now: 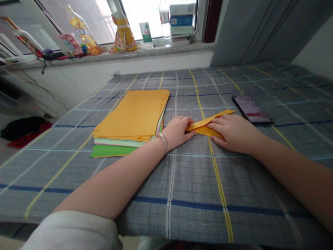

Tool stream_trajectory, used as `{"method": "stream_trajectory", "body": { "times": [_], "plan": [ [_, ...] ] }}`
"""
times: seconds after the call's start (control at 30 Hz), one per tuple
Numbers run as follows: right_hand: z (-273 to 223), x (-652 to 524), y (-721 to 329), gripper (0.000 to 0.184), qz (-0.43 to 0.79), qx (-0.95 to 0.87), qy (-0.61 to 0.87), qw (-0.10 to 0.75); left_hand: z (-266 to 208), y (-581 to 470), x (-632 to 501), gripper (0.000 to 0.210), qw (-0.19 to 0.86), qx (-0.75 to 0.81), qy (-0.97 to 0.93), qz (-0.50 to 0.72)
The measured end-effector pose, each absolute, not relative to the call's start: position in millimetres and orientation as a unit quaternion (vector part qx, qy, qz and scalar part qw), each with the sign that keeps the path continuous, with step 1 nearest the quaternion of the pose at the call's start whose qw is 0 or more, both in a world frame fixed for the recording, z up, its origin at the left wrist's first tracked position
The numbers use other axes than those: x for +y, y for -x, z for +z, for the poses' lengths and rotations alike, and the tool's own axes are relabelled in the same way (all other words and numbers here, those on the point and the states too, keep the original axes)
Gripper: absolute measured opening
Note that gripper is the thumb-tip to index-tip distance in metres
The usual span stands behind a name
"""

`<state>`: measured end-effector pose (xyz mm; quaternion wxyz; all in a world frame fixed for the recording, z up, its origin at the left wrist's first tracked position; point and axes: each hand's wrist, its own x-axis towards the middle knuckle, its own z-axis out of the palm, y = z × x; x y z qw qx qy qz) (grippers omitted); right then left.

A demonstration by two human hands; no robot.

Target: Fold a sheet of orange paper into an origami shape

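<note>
A folded piece of orange paper [201, 125] lies low over the plaid cloth, narrow and pointed at its right end. At its left end, my left hand [179, 130] pinches it between thumb and fingers; a silver bangle is on that wrist. My right hand [231, 132] grips the right part, its fingers lying over the paper and the thumb below. Part of the folds is hidden under the right fingers. Left of my hands sits a stack of orange paper sheets [135, 113], with green sheets [110, 151] and other colours showing underneath.
A plaid tablecloth [192, 180] covers the table. Right of my hands lies a phone [252, 113] with its screen lit. Along the windowsill [153, 52] stand an orange-capped bottle [82, 29], a yellow jug [125, 36], a tube [145, 33] and boxes [182, 21].
</note>
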<state>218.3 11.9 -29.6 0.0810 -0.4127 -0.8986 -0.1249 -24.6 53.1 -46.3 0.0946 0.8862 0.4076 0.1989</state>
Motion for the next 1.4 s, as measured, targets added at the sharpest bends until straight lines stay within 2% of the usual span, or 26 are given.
{"method": "stream_trajectory", "body": {
  "times": [0.23, 0.47, 0.53, 0.67, 0.73, 0.93, 1.3, 1.4],
  "plan": [
    [-37.3, 10.6, -208.6, 0.038, -0.112, -0.913, 0.376, 0.115, -43.7, 19.0, 42.4, 0.04, 0.132, 0.411, -0.878, 0.206],
    [-38.1, 10.8, -203.7, 0.023, -0.052, -0.921, 0.361, 0.141, -44.0, 14.6, 37.0, 0.06, 0.18, 0.385, -0.879, 0.216],
    [-40.1, 12.3, -201.5, 0.023, -0.035, -0.915, 0.37, 0.155, -43.5, 15.1, 37.7, 0.056, 0.184, 0.397, -0.873, 0.213],
    [-47.9, 20.6, -200.1, 0.021, 0.006, -0.899, 0.393, 0.193, -39.9, 15.5, 38.5, 0.026, 0.193, 0.432, -0.86, 0.193],
    [-52.1, 26.1, -200.3, 0.02, 0.039, -0.888, 0.402, 0.221, -37.7, 15.0, 38.2, 0.019, 0.202, 0.446, -0.852, 0.185],
    [-56.0, 33.2, -198.1, 0.017, 0.092, -0.855, 0.449, 0.242, -35.7, 13.5, 37.9, 0.022, 0.188, 0.456, -0.854, 0.165],
    [-54.2, 31.0, -193.2, 0.017, 0.075, -0.849, 0.473, 0.223, -34.6, 11.1, 38.0, 0.021, 0.161, 0.449, -0.87, 0.128],
    [-53.2, 28.9, -192.6, 0.012, 0.065, -0.855, 0.459, 0.232, -34.7, 11.0, 37.1, 0.021, 0.151, 0.444, -0.875, 0.123]
  ]
}}
